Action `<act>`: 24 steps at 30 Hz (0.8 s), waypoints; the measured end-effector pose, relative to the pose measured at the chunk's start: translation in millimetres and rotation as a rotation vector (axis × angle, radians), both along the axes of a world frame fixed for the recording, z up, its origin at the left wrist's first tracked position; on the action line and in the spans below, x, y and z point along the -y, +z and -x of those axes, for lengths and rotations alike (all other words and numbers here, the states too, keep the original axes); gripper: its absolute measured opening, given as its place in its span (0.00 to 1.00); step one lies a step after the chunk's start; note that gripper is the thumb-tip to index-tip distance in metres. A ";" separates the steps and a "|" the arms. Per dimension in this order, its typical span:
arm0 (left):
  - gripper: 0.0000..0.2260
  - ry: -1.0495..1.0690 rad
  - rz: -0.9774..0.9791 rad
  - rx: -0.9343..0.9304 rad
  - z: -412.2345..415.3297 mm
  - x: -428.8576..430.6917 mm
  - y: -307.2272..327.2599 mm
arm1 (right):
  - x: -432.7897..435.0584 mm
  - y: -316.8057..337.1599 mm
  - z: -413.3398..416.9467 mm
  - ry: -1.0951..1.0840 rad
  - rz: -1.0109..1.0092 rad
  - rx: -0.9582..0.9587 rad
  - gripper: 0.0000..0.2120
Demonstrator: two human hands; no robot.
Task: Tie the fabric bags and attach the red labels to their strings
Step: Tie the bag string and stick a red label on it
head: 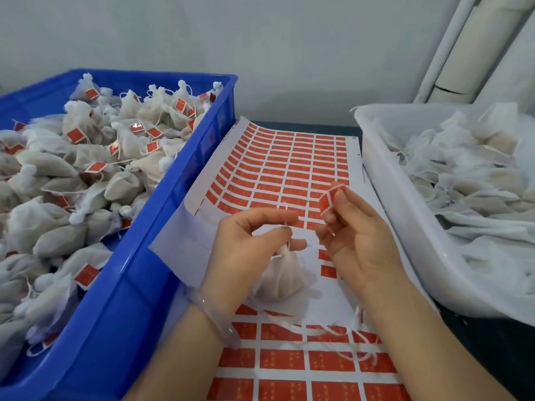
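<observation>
At the left a blue crate holds tied fabric bags with red tags. Beside it lies a sheet of red labels. Over the sheet, the left hand pinches the string of a small fabric bag beneath its fingers. The right hand pinches one red label between thumb and fingertips. At the right a white tub holds untagged bags.
</observation>
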State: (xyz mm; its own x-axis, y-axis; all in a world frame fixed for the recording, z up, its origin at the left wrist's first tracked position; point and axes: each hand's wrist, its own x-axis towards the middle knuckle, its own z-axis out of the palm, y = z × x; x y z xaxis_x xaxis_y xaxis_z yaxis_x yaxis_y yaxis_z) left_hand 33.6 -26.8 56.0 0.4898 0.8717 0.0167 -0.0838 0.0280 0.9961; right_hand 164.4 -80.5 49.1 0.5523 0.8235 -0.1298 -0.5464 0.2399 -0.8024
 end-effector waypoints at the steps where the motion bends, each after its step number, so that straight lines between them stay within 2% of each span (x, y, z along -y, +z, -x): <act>1: 0.14 0.005 -0.012 -0.006 -0.2 -0.2 -0.6 | 0.1 -0.2 -0.3 0.002 0.001 -0.010 0.12; 5: 0.12 0.003 -0.124 -0.061 -1.4 -0.5 -2.7 | 1.0 -1.5 -0.2 0.070 0.013 -0.035 0.07; 12: 0.16 0.011 -0.171 -0.091 -2.2 -1.1 -8.1 | 5.0 -0.8 0.7 0.239 0.096 0.140 0.02; 18: 0.15 -0.084 -0.185 -0.024 -0.6 -2.5 -7.4 | 5.5 0.1 2.2 0.268 0.179 0.437 0.03; 24: 0.20 -0.135 -0.199 -0.038 1.2 -1.7 -8.3 | 5.6 -1.9 2.9 0.213 0.196 0.516 0.07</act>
State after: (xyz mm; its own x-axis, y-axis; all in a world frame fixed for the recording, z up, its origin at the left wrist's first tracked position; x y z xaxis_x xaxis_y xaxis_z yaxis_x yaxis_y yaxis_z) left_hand 32.4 -25.1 47.7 0.6050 0.7799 0.1607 -0.0548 -0.1605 0.9855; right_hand 161.5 -86.1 47.2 0.4098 0.9108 -0.0494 -0.0934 -0.0120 -0.9956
